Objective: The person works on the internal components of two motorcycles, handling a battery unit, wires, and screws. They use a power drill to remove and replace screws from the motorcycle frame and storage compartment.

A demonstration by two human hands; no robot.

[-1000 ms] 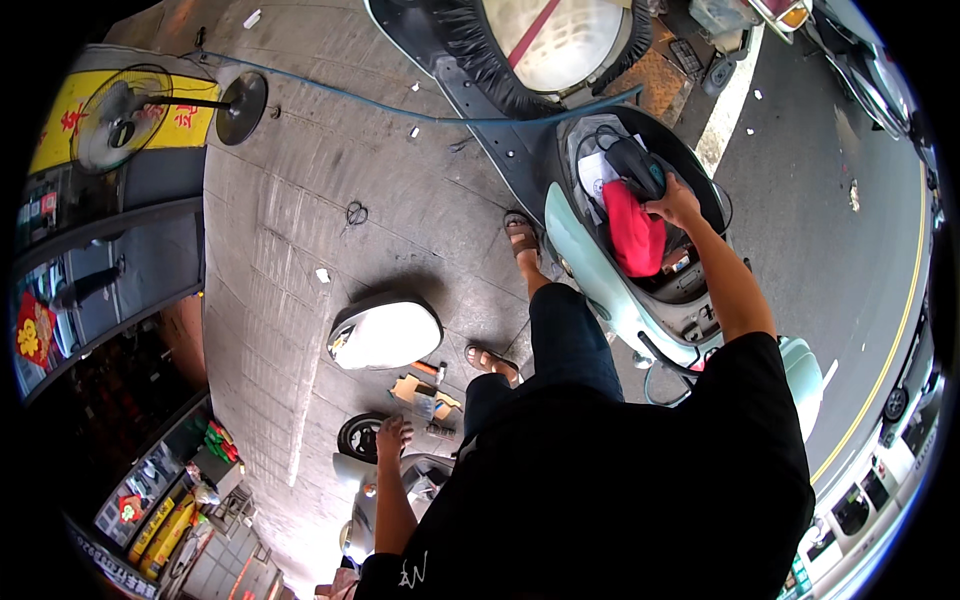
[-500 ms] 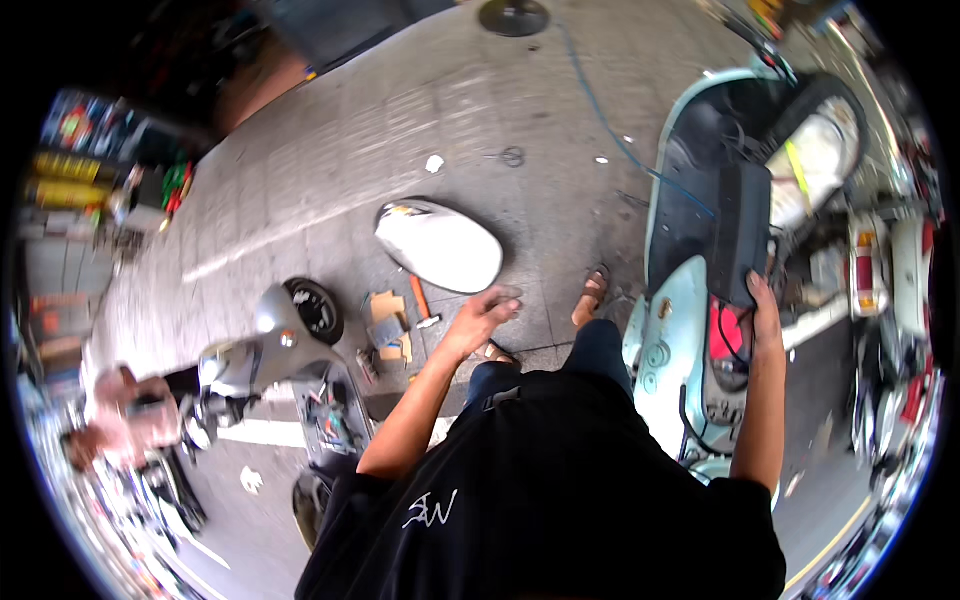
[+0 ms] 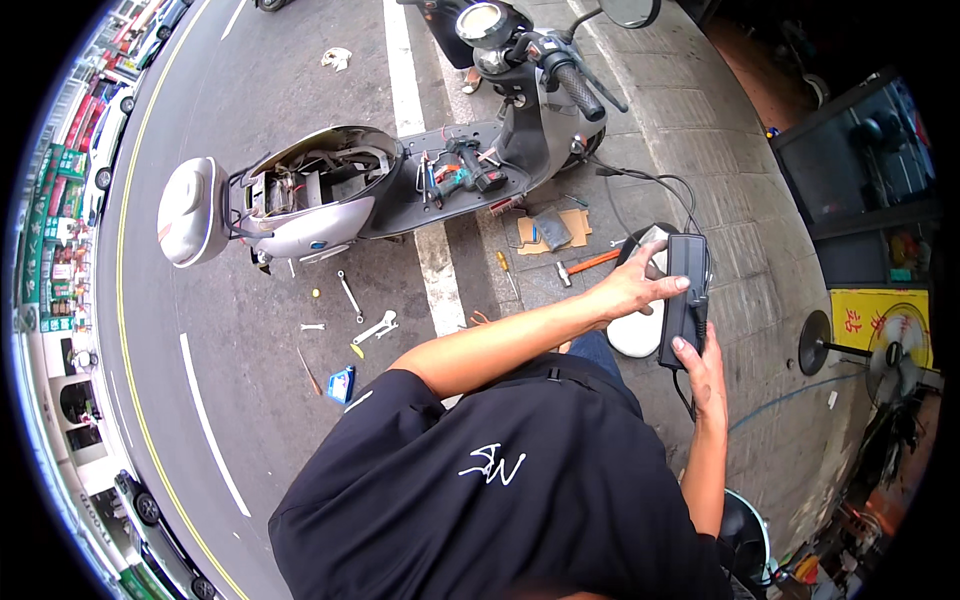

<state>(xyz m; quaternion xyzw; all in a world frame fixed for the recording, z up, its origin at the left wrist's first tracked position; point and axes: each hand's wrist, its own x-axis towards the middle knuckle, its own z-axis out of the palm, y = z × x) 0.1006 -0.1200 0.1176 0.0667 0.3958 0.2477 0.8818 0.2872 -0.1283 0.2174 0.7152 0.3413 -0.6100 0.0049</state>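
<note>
My left hand (image 3: 645,285) and my right hand (image 3: 701,365) are closed around a long black charger box (image 3: 678,320), the left near its middle, the right at its lower end. A black plug and cable (image 3: 700,312) lie against the box, with looped cord around it. Below and behind the box is a white padded seat (image 3: 630,332) on the pavement, partly hidden by my hands. A hammer (image 3: 590,263) with an orange handle lies beside the seat.
A grey scooter (image 3: 300,225) stands ahead, storage open, a drill (image 3: 470,170) on its footboard. Wrenches (image 3: 350,295), a blue bottle (image 3: 340,383) and cardboard (image 3: 575,225) lie on the ground. A fan (image 3: 890,355) is at the right, near a shopfront.
The view has swung from the mint scooter to the grey one. The black box is out of the mint scooter's compartment, and my left hand has joined my right on it.
</note>
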